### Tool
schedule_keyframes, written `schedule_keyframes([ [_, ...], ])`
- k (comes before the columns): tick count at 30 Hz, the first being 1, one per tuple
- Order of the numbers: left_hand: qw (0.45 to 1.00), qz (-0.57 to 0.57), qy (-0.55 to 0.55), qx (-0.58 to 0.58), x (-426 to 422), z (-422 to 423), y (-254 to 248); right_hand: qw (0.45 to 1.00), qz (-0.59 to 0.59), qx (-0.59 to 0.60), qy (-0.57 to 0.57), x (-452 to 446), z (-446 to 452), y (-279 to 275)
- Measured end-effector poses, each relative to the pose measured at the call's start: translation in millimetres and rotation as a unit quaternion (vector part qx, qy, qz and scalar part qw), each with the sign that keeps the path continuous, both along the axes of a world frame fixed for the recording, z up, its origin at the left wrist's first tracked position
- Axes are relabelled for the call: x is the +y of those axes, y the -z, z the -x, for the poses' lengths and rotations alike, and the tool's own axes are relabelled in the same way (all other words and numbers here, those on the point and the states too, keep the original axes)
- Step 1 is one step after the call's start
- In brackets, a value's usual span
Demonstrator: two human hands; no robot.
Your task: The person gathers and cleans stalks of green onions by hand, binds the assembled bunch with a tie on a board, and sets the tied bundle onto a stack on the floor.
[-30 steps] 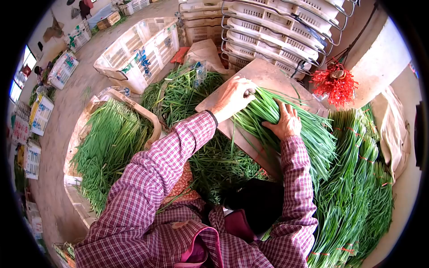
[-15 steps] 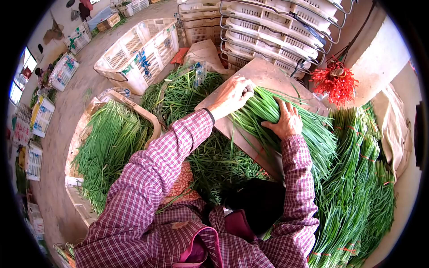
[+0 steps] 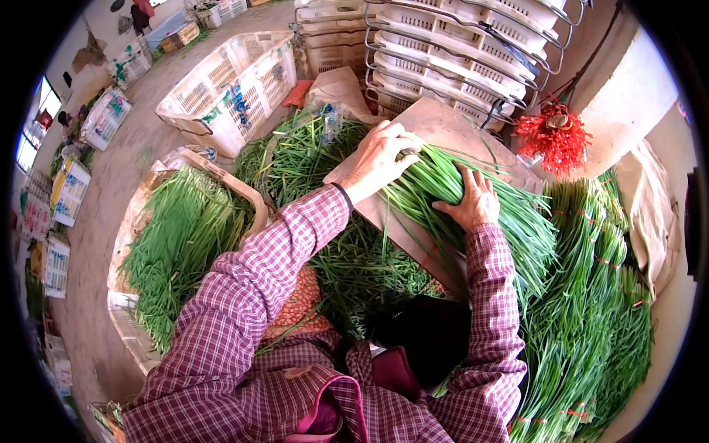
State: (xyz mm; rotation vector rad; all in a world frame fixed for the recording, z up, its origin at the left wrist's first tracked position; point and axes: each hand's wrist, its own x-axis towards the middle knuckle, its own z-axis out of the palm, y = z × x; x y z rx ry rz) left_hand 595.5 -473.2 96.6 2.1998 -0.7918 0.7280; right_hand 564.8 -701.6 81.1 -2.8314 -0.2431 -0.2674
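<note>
A loose bunch of garlic chives (image 3: 436, 181) lies slantwise on a board (image 3: 436, 118), its pale stalk ends toward my left hand and its leaf tips drooping over the right side. My left hand (image 3: 378, 161) is closed at the stalk ends, fingers curled; part of its grip is hidden. My right hand (image 3: 476, 201) grips the bunch around its middle, fingers over the top and thumb on the near side. Right of the board lie garlic chive bundles (image 3: 583, 295) tied with red bands. A cluster of red ties (image 3: 554, 136) hangs above them.
At my left a crate (image 3: 136, 325) holds loose garlic chives (image 3: 181, 244). Scattered greens (image 3: 369, 273) lie below and behind the board. A white plastic crate (image 3: 229, 88) stands farther back, beside stacked crates (image 3: 450, 59) with metal handles. A beige cloth (image 3: 650, 214) drapes at the right.
My left hand has turned slightly and shifted a little left at the stalk ends, its fingers less tightly balled. My right hand and the bunch stay nearly in place.
</note>
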Motion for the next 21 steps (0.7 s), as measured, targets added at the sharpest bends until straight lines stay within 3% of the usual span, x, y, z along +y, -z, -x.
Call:
schedule_keyframes([
  [7,0.999,-0.014,-0.015,0.032,-8.5,1.7,4.1,0.997,-0.036,-0.044,-0.055,-7.4,1.4,-1.0],
  [21,0.996,0.040,0.021,0.078,-4.4,-5.6,10.9,0.996,-0.039,-0.058,-0.053,-8.0,-0.8,4.6],
])
